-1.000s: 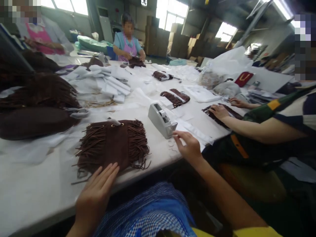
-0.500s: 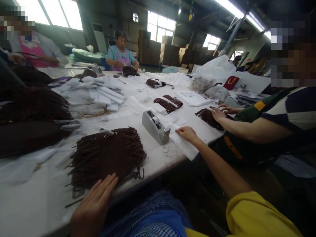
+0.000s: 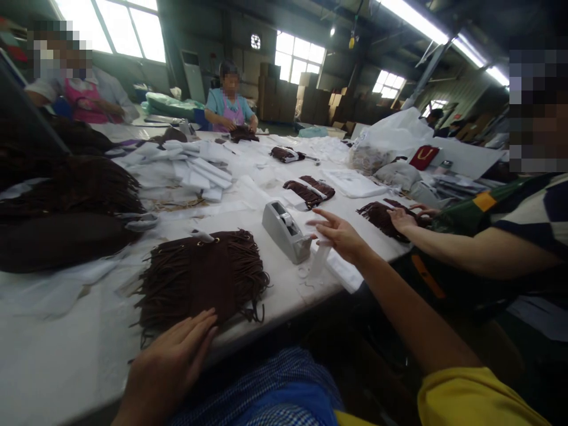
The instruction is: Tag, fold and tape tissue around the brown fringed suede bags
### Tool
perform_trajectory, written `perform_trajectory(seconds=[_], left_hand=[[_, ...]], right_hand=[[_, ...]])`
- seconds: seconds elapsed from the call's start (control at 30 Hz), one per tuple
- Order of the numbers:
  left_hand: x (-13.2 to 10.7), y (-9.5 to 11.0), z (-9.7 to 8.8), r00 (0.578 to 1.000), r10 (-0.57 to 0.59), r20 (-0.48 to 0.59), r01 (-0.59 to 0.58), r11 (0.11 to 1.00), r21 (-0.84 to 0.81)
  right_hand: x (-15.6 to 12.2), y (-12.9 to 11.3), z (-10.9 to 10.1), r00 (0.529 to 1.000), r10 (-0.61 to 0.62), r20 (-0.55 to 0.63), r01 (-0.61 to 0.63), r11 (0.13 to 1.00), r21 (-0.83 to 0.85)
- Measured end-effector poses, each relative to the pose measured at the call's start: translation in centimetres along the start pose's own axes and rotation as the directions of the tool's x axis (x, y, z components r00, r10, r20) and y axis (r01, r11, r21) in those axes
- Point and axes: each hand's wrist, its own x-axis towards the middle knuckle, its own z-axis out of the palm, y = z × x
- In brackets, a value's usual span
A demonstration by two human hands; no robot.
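A brown fringed bag lies flat on the white table in front of me. My left hand rests flat with its fingers stretched out at the near table edge, fingertips touching the bag's lower fringe. My right hand hovers just right of a grey tape dispenser. Its upper fingers are spread while the thumb and a finger pinch a white paper sheet, which hangs down from the hand. More white sheets lie under it at the table edge.
A co-worker on the right, in a striped top, has both hands on another fringed piece. Dark brown bags pile up at the left. Folded white sheets, wrapped bags and plastic sacks cover the far table; two people sit there.
My right hand has lifted off the stack beside the dispenser with a white sheet pinched in it. My left hand stays at the bag's lower edge. The co-worker's hands shifted slightly.
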Motion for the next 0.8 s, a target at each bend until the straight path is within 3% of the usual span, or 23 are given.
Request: perform_trajectory(seconds=[0.13, 0.27, 0.4, 0.47, 0.6, 0.63, 0.7, 0.77, 0.8], left_hand=[[0.5, -0.2, -0.1, 0.992, -0.123, 0.035, 0.122, 0.992, 0.023], [1.4, 0.1, -0.2, 0.984, -0.170, 0.046, 0.168, 0.985, 0.050], [1.9, 0.1, -0.2, 0.992, -0.104, 0.067, 0.105, 0.994, -0.012], [1.9, -0.1, -0.2, 0.994, -0.063, 0.091, 0.069, 0.996, -0.054], [1.3, -0.9, 0.1, 0.995, 0.004, 0.096, 0.010, 0.990, -0.139], [1.2, -1.1, 0.2, 0.996, 0.000, 0.085, 0.014, 0.987, -0.163], [1.0, -1.3, 0.3, 0.997, -0.039, 0.062, 0.051, 0.977, -0.206], [0.8, -1.4, 0.5, 0.996, -0.081, 0.028, 0.086, 0.966, -0.244], [0.8, -1.3, 0.5, 0.995, -0.097, 0.008, 0.096, 0.960, -0.263]], right_hand=[[-3.8, 1.8, 5.2, 0.962, 0.096, 0.256, -0.141, 0.977, 0.163], [-7.4, 6.1, 11.2, 0.849, 0.160, 0.504, -0.226, 0.972, 0.072], [-8.9, 8.6, 15.5, 0.726, 0.223, 0.651, -0.263, 0.964, -0.036], [-8.8, 8.5, 16.5, 0.687, 0.227, 0.691, -0.220, 0.970, -0.099], [-7.8, 6.5, 16.1, 0.646, 0.194, 0.739, 0.043, 0.956, -0.289], [-7.3, 6.0, 15.5, 0.665, 0.200, 0.719, 0.086, 0.937, -0.339], [-6.1, 5.4, 14.2, 0.798, 0.162, 0.581, 0.169, 0.864, -0.474], [-4.3, 5.6, 12.8, 0.939, -0.007, 0.344, 0.238, 0.734, -0.635], [-3.2, 5.9, 12.1, 0.963, -0.101, 0.249, 0.251, 0.673, -0.696]])
